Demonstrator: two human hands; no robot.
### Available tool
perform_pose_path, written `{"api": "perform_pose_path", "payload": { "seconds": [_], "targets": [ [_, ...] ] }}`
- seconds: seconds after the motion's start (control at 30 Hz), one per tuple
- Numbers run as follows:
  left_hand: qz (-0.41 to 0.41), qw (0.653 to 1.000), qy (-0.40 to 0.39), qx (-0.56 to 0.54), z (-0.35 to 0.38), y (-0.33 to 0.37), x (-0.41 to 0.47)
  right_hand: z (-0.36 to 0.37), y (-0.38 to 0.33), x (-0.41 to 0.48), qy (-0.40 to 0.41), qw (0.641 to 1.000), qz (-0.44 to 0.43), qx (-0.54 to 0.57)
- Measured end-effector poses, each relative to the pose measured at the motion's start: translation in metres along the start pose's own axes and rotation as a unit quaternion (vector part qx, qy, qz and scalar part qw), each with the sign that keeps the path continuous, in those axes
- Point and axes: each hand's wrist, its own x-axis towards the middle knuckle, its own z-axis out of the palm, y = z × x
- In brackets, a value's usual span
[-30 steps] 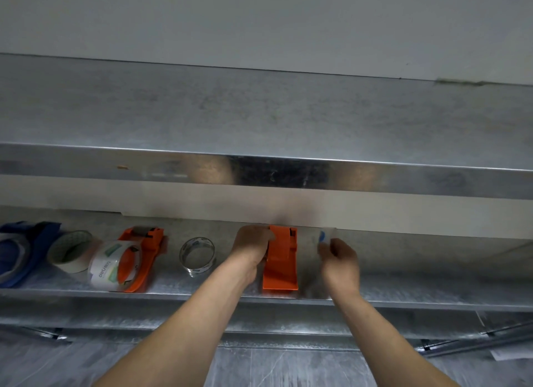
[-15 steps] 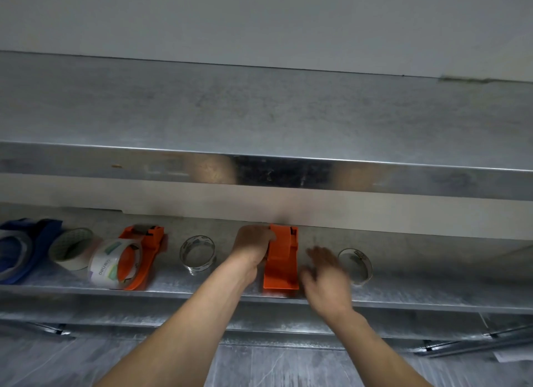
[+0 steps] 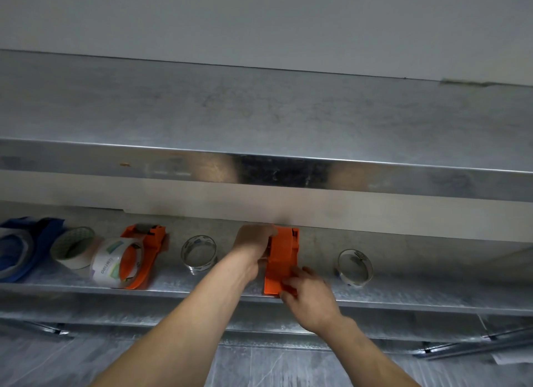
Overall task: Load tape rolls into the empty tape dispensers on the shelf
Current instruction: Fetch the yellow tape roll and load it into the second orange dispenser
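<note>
An orange tape dispenser (image 3: pixel 281 259) stands on the lower metal shelf (image 3: pixel 403 295), near its front edge. My left hand (image 3: pixel 252 248) grips the dispenser's far left side. My right hand (image 3: pixel 308 297) holds its near end. A clear tape roll (image 3: pixel 355 267) lies on the shelf to the right of it, untouched. Another clear roll (image 3: pixel 199 252) lies to the left. Further left, a second orange dispenser (image 3: pixel 144 256) carries a printed tape roll (image 3: pixel 111 264).
A white-cored tape roll (image 3: pixel 73 249) and a blue dispenser (image 3: pixel 24 248) lie at the far left of the shelf. The upper shelf (image 3: pixel 259 167) overhangs the hands closely. Metal rails (image 3: pixel 476 347) lie on the floor below.
My right hand set the clear roll down on the shelf to the right and came back to the near end of the orange dispenser. My left hand stayed put.
</note>
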Motion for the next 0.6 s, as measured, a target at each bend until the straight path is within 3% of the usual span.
{"api": "perform_pose_path", "payload": {
  "seconds": [0.47, 0.53, 0.6],
  "targets": [
    [0.020, 0.999, 0.014, 0.024, -0.005, 0.000, -0.009, -0.018, -0.005, 0.006, 0.073, 0.988, 0.067, 0.116],
    [0.026, 0.999, 0.015, 0.027, -0.007, 0.000, -0.009, -0.026, -0.013, 0.003, 0.116, 0.959, 0.112, 0.234],
    [0.036, 0.999, 0.018, 0.015, -0.009, 0.000, -0.011, -0.034, -0.021, 0.001, 0.178, 0.890, 0.182, 0.377]
  ]
}}
